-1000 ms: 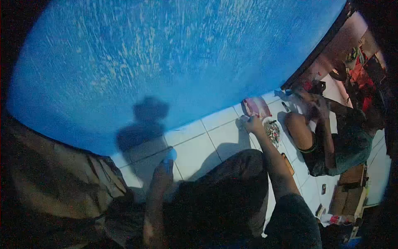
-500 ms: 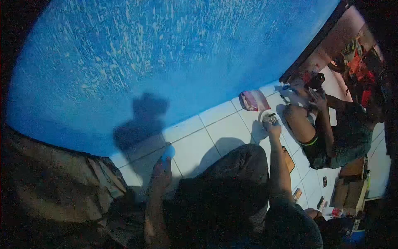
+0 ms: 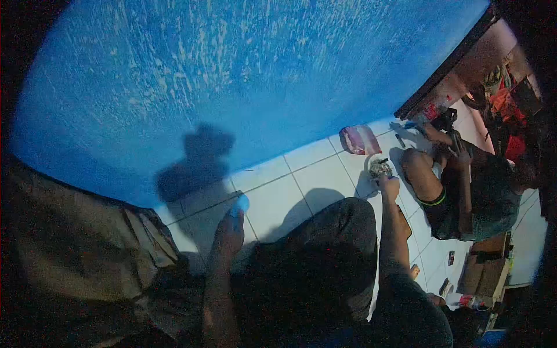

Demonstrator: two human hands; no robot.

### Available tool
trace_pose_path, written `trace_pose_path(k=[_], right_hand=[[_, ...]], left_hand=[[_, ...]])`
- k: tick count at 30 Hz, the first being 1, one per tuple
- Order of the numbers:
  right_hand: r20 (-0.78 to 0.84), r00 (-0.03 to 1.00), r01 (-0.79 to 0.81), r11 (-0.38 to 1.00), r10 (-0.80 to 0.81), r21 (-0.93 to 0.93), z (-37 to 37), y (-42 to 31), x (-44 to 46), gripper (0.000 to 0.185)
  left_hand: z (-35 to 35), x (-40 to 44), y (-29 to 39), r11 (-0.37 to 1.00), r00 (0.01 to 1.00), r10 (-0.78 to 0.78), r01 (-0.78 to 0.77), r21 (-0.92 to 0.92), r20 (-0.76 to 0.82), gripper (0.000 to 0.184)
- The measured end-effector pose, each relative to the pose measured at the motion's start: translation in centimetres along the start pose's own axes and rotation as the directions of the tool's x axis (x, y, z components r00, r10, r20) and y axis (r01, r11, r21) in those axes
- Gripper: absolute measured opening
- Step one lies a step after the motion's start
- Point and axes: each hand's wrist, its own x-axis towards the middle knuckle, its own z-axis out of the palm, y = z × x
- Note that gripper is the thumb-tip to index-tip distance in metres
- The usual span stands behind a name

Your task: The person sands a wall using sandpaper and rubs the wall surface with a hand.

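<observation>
My left hand (image 3: 230, 233) is closed around a small rounded light-blue object (image 3: 241, 203), raised in front of the white floor tiles near the foot of the wall. Its exact kind is too dim to tell. Stretched out to the right, my right hand (image 3: 389, 185) has its fingers closed at the near side of a small round container (image 3: 380, 167). A short dark stick-like piece shows at the container's top. Whether my fingers grip the rim or something inside is unclear. Beyond the container lies a clear plastic bag with reddish contents (image 3: 360, 140).
A blue wall (image 3: 278, 93) with pale streaks rises ahead. Another person (image 3: 481, 191) sits on the tiled floor (image 3: 272, 185) at right, hands near dark objects. A dark draped sheet (image 3: 81, 243) fills the left. A cardboard box (image 3: 480, 272) and small items lie at lower right.
My left hand has risen slightly with the blue object. My right hand has shifted a little down and right, still at the container. The other person's arms have moved.
</observation>
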Motion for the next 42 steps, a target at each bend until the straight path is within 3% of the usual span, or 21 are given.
trace_pose_path(k=[2,5,6,11,14,16,17,18,20,26,29,30,32,33,34,35,36,37,39,41,42], right_hand=[[-0.024,0.998,-0.063,0.99,0.066,0.123,-0.6,-0.4,-0.9,0.053],[-0.32,0.947,-0.093,0.976,0.026,-0.195,2.3,5.1,0.5,0.047],[0.011,0.995,-0.095,0.995,0.095,0.037,0.1,2.4,-0.9,0.051],[-0.076,0.991,0.115,0.993,-0.114,0.011,3.3,5.9,1.7,0.047],[-0.069,0.994,0.086,0.996,-0.086,0.006,4.8,5.0,2.2,0.052],[-0.023,0.966,0.257,0.966,-0.256,0.038,7.6,9.9,5.8,0.059],[0.006,0.951,0.309,0.949,-0.31,0.06,8.5,11.3,6.7,0.063],[-0.012,0.945,0.328,0.944,-0.328,0.04,7.4,9.1,5.3,0.062],[-0.047,0.93,0.365,0.931,-0.364,0.001,5.2,4.8,2.8,0.061],[-0.074,0.987,0.119,0.962,-0.142,-0.246,5.1,4.6,2.7,0.049],[-0.092,0.974,0.204,0.977,-0.209,-0.069,0.6,0.7,-0.1,0.039],[-0.314,0.852,0.382,0.908,-0.418,-0.171,1.3,0.9,0.1,0.032],[-0.236,0.886,0.451,0.859,-0.399,0.241,-1.5,-7.5,-3.9,0.026],[-0.001,0.947,0.31,0.911,-0.322,0.273,-3.3,-11.3,-5.7,0.026],[-0.144,0.922,0.385,0.885,-0.358,0.263,-3.7,-14.9,-9.4,0.024],[-0.006,0.866,0.476,0.821,-0.5,0.315,-3.8,-16.2,-11.6,0.03],[0.196,0.882,0.342,0.869,-0.428,0.357,-2.7,-18.6,-13.4,0.029],[0.083,0.819,0.551,0.819,-0.567,0.161,0.8,-17.5,-15.6,0.031],[0.43,0.645,0.356,0.746,-0.632,0.562,0.3,-23.6,-20.1,0.036],[0.575,0.617,0.344,0.841,-0.538,0.418,2.9,-25.1,-23.4,0.052],[0.618,0.546,0.246,0.813,-0.566,0.528,2.1,-25.9,-24.7,0.058]], left_hand=[[0.3,0.2,-0.5,0.998,1.0,0.025,-0.025,-0.057,-0.001,0.051],[0.3,0.2,-0.7,0.995,1.0,0.018,-0.018,-0.103,0.005,0.052],[0.3,0.3,-0.5,0.993,1.0,0.017,-0.016,-0.115,0.007,0.052],[-0.8,-0.4,0.8,0.978,0.997,-0.061,0.07,-0.194,0.054,0.054],[-1.5,-0.8,1.7,0.966,0.991,-0.103,0.12,-0.231,0.085,0.055],[3.7,1.5,-6.0,0.974,0.982,0.176,-0.183,-0.135,-0.063,0.055],[4.1,1.7,-6.4,0.969,0.977,0.199,-0.209,-0.131,-0.08,0.055],[3.1,1.2,-4.8,0.964,0.97,0.223,-0.234,-0.126,-0.097,0.054],[0.8,0.2,-1.1,0.973,0.999,0.028,-0.034,-0.226,-0.031,0.052],[1.2,0.4,-2.0,0.98,0.996,0.084,-0.089,-0.177,-0.031,0.049],[1.4,0.6,-1.6,0.978,0.994,0.106,-0.111,-0.175,-0.036,0.049],[1.6,0.6,-1.7,0.978,0.991,0.122,-0.129,-0.162,-0.053,0.049],[1.8,1.0,-2.2,0.978,0.983,0.159,-0.169,-0.122,-0.091,0.049],[1.8,1.3,-2.3,0.978,0.981,0.164,-0.176,-0.114,-0.102,0.049],[2.0,1.2,-2.4,0.979,0.981,0.163,-0.174,-0.11,-0.102,0.049],[2.1,1.3,-2.2,0.979,0.982,0.161,-0.172,-0.109,-0.097,0.049],[2.4,1.1,-1.9,0.98,0.984,0.159,-0.168,-0.108,-0.085,0.049],[2.4,1.0,-1.9,0.981,0.985,0.153,-0.161,-0.111,-0.077,0.049],[2.6,1.2,-1.9,0.981,0.986,0.154,-0.161,-0.109,-0.067,0.049],[3.1,1.3,-1.9,0.979,0.984,0.165,-0.171,-0.108,-0.06,0.049],[3.2,1.5,-2.0,0.978,0.983,0.171,-0.176,-0.107,-0.062,0.049]])
